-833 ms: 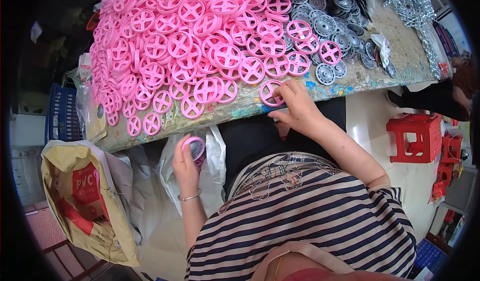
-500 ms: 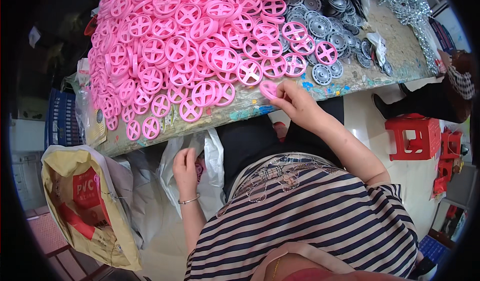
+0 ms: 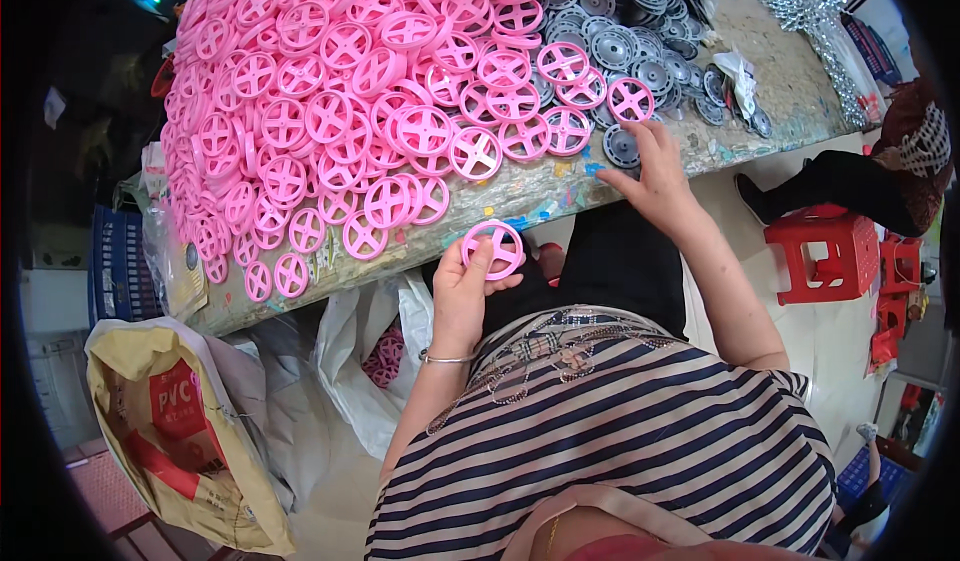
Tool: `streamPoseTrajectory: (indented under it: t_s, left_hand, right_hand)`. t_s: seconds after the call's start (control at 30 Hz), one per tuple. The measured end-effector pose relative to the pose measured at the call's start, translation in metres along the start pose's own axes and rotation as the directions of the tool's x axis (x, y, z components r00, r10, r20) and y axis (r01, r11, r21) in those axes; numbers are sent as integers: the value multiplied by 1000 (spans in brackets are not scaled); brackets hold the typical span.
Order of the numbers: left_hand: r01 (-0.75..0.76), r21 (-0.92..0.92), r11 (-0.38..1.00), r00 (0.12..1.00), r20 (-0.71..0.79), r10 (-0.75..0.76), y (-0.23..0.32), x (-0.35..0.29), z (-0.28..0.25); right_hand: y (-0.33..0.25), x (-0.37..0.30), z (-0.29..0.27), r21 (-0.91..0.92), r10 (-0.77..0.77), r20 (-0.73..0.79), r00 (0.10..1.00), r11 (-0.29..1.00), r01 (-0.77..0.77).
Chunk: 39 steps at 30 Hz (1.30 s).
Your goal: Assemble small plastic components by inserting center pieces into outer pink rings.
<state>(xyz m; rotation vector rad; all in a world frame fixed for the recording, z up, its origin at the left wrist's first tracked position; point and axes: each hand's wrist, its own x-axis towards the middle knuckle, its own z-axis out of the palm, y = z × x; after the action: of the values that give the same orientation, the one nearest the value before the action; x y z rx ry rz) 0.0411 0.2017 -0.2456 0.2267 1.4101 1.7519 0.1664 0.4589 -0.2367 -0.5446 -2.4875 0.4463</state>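
Wheels (image 3: 330,116), pink and spoked, heap the left and middle of a paint-flecked surface (image 3: 800,86). Just off its near edge, the left hand (image 3: 462,296) pinches one pink wheel (image 3: 497,251) between thumb and fingers. Further right, a round grey disc (image 3: 620,145), with no long axis, lies flat near that edge, forward and slightly left of the right hand (image 3: 655,183), the nearer of the two. That hand is spread wide, holding nothing visible, thumb and fingers astride the disc; whether they touch it cannot be told.
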Motion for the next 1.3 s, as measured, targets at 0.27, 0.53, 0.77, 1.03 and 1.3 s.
streamPoseTrajectory:
  t_s: [0.27,0.53,0.77,1.03,1.3]
  left_hand:
    - [30,-242,970,994,106,-5,-1,4,4]
    - [-14,-208,978,993,112,38,1,3,10]
    - [-103,-207,973,985,113,128,4,-2,7]
    - [-141,-163,976,981,110,160,6,-8,6]
    - [-171,-42,984,984,35,173,7,-19,-4]
  right_hand:
    - [20,12,16,-29,71,26,997,997,-70]
    - [-95,-5,14,592,-19,418,908,764,-257]
    - [-102,0,20,594,-111,359,927,793,-136]
    - [-109,-6,24,664,-3,665,747,461,-589]
    - [-108,-7,23,573,56,739,672,472,-670]
